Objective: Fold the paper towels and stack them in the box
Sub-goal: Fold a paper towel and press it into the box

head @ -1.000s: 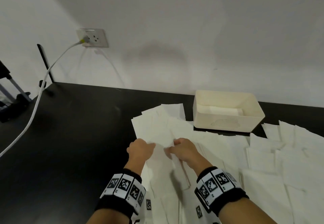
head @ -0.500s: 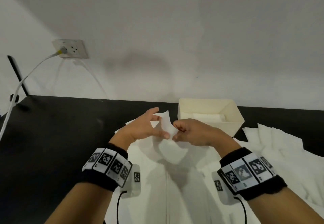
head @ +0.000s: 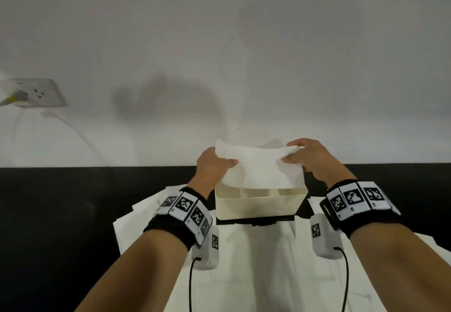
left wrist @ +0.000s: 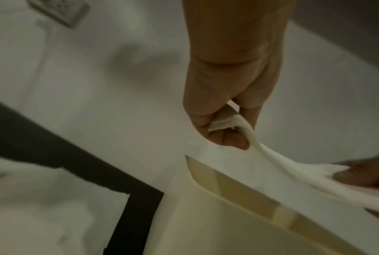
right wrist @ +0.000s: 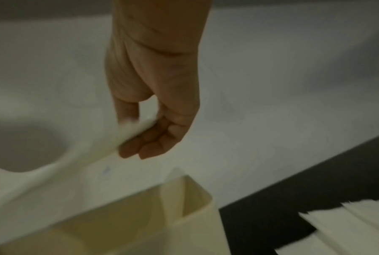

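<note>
Both hands hold one folded white paper towel [head: 260, 166] stretched flat just above the cream box [head: 258, 205] at the table's back edge. My left hand [head: 213, 165] pinches the towel's left end between thumb and fingers, which the left wrist view shows as my left hand [left wrist: 225, 126] gripping a bunched corner of the paper towel [left wrist: 278, 160]. My right hand [head: 306, 156] pinches the right end, and the right wrist view has my right hand [right wrist: 149, 131] over the box [right wrist: 140, 215]. The held towel hides the inside of the box.
Several loose white paper towels [head: 268, 270] cover the black table [head: 61, 226] in front of and beside the box. More sheets [right wrist: 348, 227] lie to the box's right. A wall socket [head: 36, 92] with a plugged cable sits at far left.
Both hands lifted the towel off the pile, moved it forward and spread apart, so it now hangs stretched over the box. The head camera has tilted up and come nearer the box.
</note>
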Demonstrator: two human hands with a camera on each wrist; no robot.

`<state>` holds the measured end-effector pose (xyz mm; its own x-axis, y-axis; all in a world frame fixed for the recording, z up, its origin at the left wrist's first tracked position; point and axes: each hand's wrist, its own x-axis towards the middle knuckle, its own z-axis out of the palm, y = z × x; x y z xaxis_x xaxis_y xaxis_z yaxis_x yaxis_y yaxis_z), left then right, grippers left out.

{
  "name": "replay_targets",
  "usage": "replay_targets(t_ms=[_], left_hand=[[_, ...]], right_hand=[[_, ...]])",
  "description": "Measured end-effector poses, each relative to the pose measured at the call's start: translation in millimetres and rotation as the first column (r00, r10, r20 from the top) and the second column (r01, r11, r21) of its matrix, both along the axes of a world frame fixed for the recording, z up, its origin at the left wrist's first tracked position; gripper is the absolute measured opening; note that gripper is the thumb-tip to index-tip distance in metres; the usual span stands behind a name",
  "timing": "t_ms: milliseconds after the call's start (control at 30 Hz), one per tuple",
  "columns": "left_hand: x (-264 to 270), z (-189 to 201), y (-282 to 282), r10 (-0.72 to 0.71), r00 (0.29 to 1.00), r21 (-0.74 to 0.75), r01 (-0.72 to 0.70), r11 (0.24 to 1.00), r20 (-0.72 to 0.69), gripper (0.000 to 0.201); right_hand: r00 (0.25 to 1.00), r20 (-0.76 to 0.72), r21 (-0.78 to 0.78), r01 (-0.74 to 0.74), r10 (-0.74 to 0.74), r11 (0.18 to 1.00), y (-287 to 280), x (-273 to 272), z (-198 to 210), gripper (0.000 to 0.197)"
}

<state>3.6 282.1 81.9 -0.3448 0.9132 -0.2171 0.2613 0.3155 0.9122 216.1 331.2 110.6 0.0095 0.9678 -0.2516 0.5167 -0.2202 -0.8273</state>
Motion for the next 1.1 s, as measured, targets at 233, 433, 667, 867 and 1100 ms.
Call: replay_targets(t_ms=[233,433,667,867,1100], left_hand=[[28.9,-26.8,17.8,-0.310,0.648,-0.226,0.212,0.951,-0.696,0.041],[32.7,-52.3,22.2,-0.579,0.276,-0.521,0.258,0.813,-0.767,0.021],[35.2,-58.5,27.4,-0.572,0.296,-0.527,0.224,0.820,-0.765,0.029],[33.0,-66.9,26.1,-0.591,0.284,-0.536,0.253,0.805,-0.755,0.031],[32.5,-69.6,31.0,-0.614,-0.027,-0.589,0.322,0.741,-0.789,0.030]], right_hand=[[0.873,0.484,0.094,-0.113,0.054,0.989,21.8,-16.0,-48.8,0.035],[0.572,0.785,-0.050,-0.323,0.237,0.945,20.5,-33.8,-63.5,0.026],[0.484,0.819,-0.151,-0.336,0.308,0.930,22.7,-36.0,-81.9,0.029],[0.462,0.813,-0.233,-0.301,0.355,0.925,23.9,-40.1,-84.1,0.021],[0.599,0.762,-0.167,-0.186,0.247,0.968,25.9,-40.2,-86.0,0.025]])
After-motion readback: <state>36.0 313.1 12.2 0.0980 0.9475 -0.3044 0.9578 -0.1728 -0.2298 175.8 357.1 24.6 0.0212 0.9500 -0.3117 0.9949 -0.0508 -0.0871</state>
